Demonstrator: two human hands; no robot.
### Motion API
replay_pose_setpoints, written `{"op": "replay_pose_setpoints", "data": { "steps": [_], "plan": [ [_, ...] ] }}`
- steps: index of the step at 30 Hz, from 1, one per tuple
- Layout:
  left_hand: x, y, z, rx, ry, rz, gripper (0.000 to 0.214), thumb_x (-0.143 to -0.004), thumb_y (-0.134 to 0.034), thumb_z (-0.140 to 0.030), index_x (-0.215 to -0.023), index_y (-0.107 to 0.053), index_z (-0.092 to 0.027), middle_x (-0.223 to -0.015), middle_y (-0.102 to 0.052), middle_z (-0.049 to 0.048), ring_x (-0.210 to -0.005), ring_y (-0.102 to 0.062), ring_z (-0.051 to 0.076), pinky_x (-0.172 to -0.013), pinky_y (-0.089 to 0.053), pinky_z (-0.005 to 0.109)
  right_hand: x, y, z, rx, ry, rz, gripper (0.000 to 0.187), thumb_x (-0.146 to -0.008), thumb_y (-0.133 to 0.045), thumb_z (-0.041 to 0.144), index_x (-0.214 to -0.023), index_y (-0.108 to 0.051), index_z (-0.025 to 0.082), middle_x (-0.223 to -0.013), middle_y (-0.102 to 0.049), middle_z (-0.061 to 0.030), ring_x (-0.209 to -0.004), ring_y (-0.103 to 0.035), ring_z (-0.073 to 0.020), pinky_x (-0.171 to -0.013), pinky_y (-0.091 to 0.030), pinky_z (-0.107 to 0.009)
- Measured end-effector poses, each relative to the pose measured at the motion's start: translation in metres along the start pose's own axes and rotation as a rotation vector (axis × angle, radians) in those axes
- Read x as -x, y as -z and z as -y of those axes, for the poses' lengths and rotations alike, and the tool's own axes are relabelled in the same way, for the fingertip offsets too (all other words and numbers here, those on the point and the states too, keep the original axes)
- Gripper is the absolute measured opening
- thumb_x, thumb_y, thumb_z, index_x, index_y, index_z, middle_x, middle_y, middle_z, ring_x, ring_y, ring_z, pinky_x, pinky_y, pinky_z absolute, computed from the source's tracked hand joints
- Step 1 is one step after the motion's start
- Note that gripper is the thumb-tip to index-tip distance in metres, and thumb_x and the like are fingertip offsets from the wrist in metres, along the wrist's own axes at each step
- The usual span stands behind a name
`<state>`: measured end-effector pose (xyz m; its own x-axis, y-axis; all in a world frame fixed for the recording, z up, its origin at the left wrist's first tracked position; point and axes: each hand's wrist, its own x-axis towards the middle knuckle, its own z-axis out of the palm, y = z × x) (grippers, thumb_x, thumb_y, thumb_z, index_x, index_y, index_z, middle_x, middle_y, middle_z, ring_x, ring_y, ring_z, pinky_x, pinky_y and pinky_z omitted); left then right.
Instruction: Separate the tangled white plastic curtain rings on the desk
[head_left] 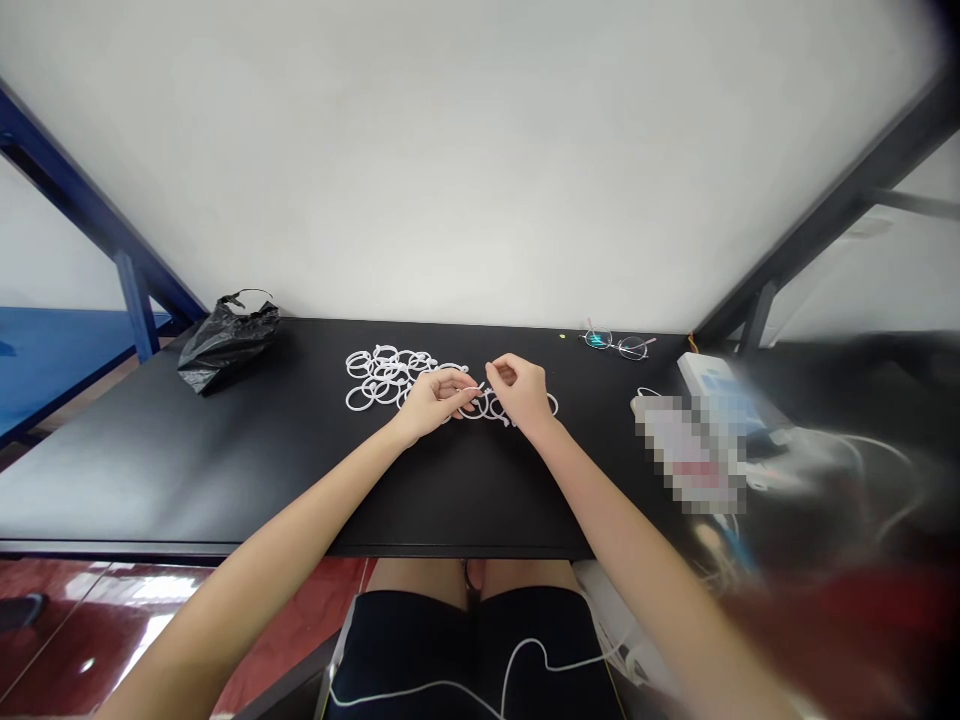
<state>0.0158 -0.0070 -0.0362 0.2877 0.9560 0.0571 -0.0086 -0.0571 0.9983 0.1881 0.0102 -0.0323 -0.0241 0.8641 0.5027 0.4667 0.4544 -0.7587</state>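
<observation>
My left hand (441, 402) is over the middle of the black table, thumb and fingers closed on a thin white plastic ring (480, 388); only a short piece of it shows. Just to its right is my right hand (517, 388), its fingers curled in and its thumb and index finger close together by the ring's end. Whatever these fingertips hold is too small to make out. Several white rings (360, 398) with small knobs lie in a loose, overlapping group left of my hands. More white rings (553, 405) lie partly hidden beneath both hands.
A crumpled black plastic bag (229, 340) sits at the back left of the table (285, 490). Glasses (631, 347) lie near the wall. To the right are a white box (712, 385), a blurred-out flat object (690, 455) and loose cables. A white cable (420, 688) crosses my lap.
</observation>
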Motion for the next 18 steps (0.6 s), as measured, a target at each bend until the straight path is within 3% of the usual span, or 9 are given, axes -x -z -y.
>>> {"op": "replay_pose_setpoints", "data": {
  "steps": [5,8,14,18],
  "plan": [
    [0.002,0.001,-0.003,0.013,0.011,-0.028,0.034,-0.072,-0.078,-0.041,-0.090,-0.068,-0.014,-0.087,-0.074,0.0081,-0.066,-0.068,0.014,-0.054,-0.053,0.021,0.001,0.000,-0.001,0.042,-0.007,0.049,0.017,-0.082,-0.057,0.028,-0.067,-0.060,0.020,-0.064,-0.066,-0.0010,-0.063,-0.065,-0.0167,-0.061,-0.050,-0.028],
    [0.002,0.001,-0.007,0.037,0.017,-0.059,0.034,-0.073,-0.077,-0.041,-0.092,-0.068,-0.014,-0.089,-0.074,0.0082,-0.063,-0.068,0.013,-0.054,-0.054,0.021,0.000,0.002,0.006,-0.072,-0.047,0.041,0.019,-0.083,-0.059,0.034,-0.072,-0.064,0.020,-0.068,-0.068,-0.0023,-0.066,-0.066,-0.0170,-0.060,-0.050,-0.027],
    [0.000,0.005,-0.010,0.168,0.082,-0.169,0.027,-0.073,-0.073,-0.035,-0.091,-0.067,-0.015,-0.077,-0.070,0.0032,-0.060,-0.066,0.012,-0.054,-0.054,0.022,-0.002,0.006,0.021,-0.489,-0.196,0.348,0.032,-0.074,-0.073,0.047,-0.088,-0.070,0.019,-0.082,-0.071,-0.0046,-0.066,-0.066,-0.0156,-0.054,-0.052,-0.026],
    [-0.002,0.009,-0.008,0.298,0.139,-0.206,0.022,-0.071,-0.073,-0.029,-0.086,-0.066,-0.015,-0.075,-0.068,0.0015,-0.060,-0.064,0.011,-0.055,-0.054,0.022,0.000,0.004,0.017,-0.469,-0.152,0.359,0.031,-0.067,-0.081,0.040,-0.087,-0.071,0.018,-0.086,-0.071,-0.0052,-0.066,-0.065,-0.0148,-0.057,-0.052,-0.026]
  ]
}}
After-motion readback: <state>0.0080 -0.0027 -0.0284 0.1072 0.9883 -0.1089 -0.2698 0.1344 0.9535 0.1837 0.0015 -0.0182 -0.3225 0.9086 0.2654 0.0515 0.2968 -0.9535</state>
